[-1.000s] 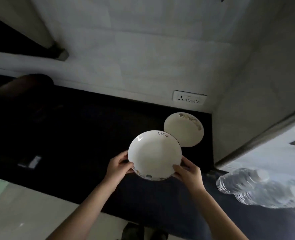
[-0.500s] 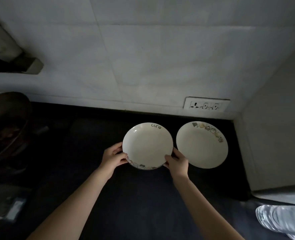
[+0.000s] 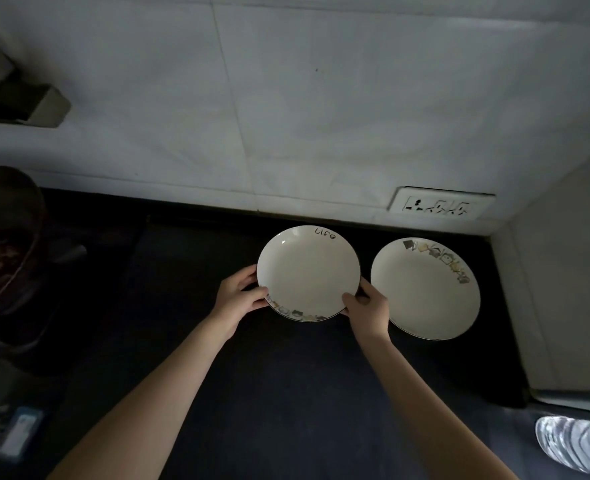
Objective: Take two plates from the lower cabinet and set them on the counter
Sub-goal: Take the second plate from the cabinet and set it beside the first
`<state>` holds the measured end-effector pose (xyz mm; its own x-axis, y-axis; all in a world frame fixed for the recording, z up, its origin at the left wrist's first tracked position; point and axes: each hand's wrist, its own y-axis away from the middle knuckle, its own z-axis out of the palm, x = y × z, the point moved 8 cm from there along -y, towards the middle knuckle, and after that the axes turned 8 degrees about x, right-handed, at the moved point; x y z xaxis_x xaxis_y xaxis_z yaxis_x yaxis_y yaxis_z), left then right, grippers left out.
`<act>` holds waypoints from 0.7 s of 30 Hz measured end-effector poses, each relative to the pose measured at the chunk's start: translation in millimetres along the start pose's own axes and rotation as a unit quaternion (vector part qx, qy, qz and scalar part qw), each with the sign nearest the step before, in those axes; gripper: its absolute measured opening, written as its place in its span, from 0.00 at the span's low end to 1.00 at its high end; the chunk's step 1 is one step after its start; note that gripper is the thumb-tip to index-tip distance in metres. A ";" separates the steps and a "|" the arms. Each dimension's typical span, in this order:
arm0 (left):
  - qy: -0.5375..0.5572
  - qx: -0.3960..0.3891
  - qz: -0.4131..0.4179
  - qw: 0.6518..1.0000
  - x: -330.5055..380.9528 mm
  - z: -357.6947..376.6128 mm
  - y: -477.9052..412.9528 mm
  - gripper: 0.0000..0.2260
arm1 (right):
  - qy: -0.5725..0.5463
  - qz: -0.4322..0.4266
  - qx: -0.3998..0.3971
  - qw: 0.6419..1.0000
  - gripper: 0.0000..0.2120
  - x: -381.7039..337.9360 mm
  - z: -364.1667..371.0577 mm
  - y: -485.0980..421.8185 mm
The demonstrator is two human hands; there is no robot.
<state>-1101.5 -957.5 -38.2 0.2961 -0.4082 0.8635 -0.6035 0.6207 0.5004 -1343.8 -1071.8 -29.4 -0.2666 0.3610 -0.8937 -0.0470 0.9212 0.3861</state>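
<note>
A white plate (image 3: 307,271) with the word "life" on its far rim and a patterned near rim is over the dark counter (image 3: 286,393), near the back wall. My left hand (image 3: 238,299) grips its left edge and my right hand (image 3: 368,311) grips its lower right edge. Whether it touches the counter I cannot tell. A second white plate (image 3: 425,292) with a patterned rim lies flat on the counter just to the right, a small gap between the two.
A wall socket (image 3: 439,206) sits on the tiled wall behind the plates. A side wall (image 3: 563,289) closes the counter on the right. A dark bowl-like vessel (image 3: 6,251) stands at the left. A clear plastic bottle (image 3: 577,445) lies at the lower right.
Both hands carried the "life" plate forward and down toward the counter beside the other plate. Since half a second ago it has barely moved.
</note>
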 end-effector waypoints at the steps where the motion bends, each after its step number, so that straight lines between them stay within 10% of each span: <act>1: 0.001 0.001 -0.001 1.000 -0.2 0.6 -1.0 0.29 | 0.018 -0.007 0.002 1.000 0.18 -0.7 -0.1 -0.8; 21: -0.116 0.031 0.061 0.991 17.4 -28.3 138.0 0.14 | 0.065 -0.019 -0.022 0.997 0.06 -31.8 -55.2 102.0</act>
<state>-1158.7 -860.0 47.6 0.0443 -0.4792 0.8766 -0.6707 0.6360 0.3816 -1393.3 -997.3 51.1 -0.3856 0.3022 -0.8718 -0.1007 0.9254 0.3654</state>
